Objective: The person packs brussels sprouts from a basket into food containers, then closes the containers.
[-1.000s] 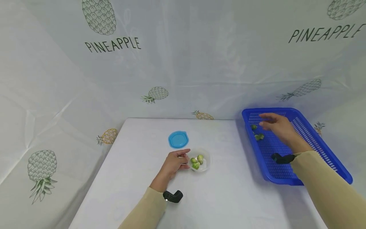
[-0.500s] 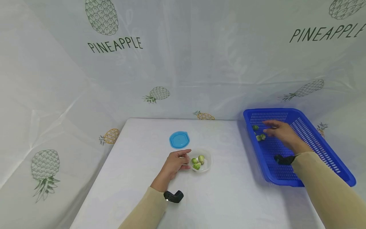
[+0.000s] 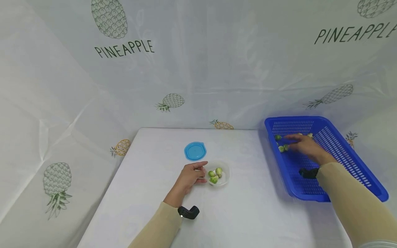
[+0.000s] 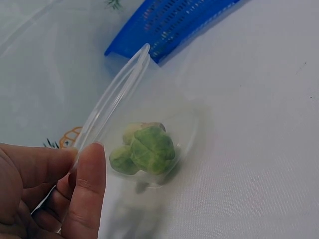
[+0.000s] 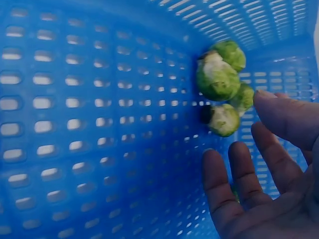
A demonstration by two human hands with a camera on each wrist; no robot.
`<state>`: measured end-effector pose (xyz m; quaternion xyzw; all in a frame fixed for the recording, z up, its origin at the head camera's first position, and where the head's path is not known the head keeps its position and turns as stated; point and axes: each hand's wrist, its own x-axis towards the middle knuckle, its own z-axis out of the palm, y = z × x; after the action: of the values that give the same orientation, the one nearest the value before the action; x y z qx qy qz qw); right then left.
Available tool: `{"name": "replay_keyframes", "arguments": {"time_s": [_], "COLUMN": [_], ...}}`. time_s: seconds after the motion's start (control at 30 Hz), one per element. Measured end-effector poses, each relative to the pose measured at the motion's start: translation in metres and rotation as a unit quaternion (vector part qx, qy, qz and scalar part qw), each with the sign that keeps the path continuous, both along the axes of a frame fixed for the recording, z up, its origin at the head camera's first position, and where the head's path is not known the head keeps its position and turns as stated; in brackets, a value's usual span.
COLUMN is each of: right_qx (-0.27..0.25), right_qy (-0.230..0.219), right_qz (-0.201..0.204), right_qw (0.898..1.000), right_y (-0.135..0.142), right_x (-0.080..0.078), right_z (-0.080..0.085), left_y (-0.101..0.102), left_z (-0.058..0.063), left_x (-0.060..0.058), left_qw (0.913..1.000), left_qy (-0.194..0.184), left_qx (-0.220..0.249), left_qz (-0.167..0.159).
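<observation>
My left hand (image 3: 190, 176) pinches the rim of a small clear plastic container (image 3: 228, 174) on the white table, thumb and fingers on either side of the edge. Inside lie a few green Brussels sprouts (image 4: 152, 149). Over at the right, my right hand (image 3: 305, 146) reaches down into a blue plastic basket (image 3: 286, 184), its fingers spread and holding nothing. Several Brussels sprouts (image 5: 218, 82) cluster against the basket's wall, just ahead of the fingertips in the right wrist view. Two more pale sprouts (image 3: 310, 135) show behind that hand, partly hidden by it.
A light blue lid (image 3: 195, 151) lies flat on the white table (image 3: 149, 165), behind the container. Pineapple-printed sheeting (image 3: 201, 69) hangs close behind the table and at its sides. The basket's raised walls surround the right hand.
My right hand has sunk lower into the basket, toward the sprouts, and two sprouts behind it have come into view. The left hand stays at the container's rim.
</observation>
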<state>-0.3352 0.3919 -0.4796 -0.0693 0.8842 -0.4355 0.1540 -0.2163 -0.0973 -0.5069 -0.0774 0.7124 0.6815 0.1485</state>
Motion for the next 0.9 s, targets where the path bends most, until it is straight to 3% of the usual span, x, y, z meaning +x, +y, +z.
{"name": "replay_keyframes", "arguments": {"time_s": [0.33,0.7,0.9], "right_qx": [0.033,0.062,0.078], "right_qy": [0.008,-0.008,0.009], "right_qz": [0.025,0.004,-0.015], "right_qw": [0.999,0.998,0.997], "right_y": [-0.002,0.009,0.009], "right_x": [0.001,0.003,0.005], "right_z": [-0.004,-0.009,-0.011], "left_y": [-0.002,-0.002,-0.001], "left_z": [0.002,-0.001,0.0], "left_x": [-0.002,-0.004,-0.003], "left_qw": [1.0,1.0,1.0], "left_qy": [-0.007,-0.006,-0.007], "left_qx": [-0.001,0.006,0.004], "left_qz": [0.0,0.0,0.0]}}
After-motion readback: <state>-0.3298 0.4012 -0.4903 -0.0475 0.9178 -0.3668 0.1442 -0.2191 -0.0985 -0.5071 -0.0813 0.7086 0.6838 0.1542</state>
